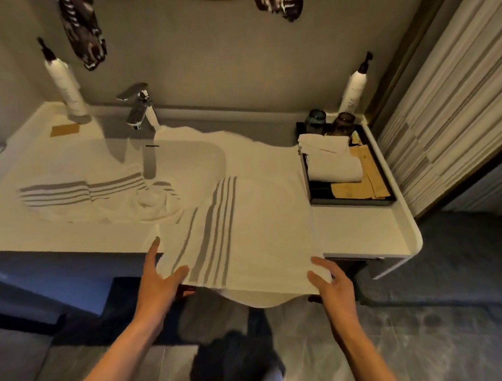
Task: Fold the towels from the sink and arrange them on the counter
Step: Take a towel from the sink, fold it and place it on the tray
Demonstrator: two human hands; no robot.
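Observation:
A white towel with grey stripes [255,220] lies spread over the counter [364,229] to the right of the sink, its near edge hanging past the counter front. My left hand [158,282] grips the towel's near left corner, thumb on top. My right hand [332,280] pinches the near right corner. Another striped white towel [94,193] lies crumpled in the sink [198,152], one end draped on the basin's left rim.
A chrome faucet [141,108] stands behind the sink. A black tray [355,197] at the right holds small folded white towels [331,160], paper packets and two dark jars. Pump bottles [65,81] stand at both back corners. A wall closes off the right.

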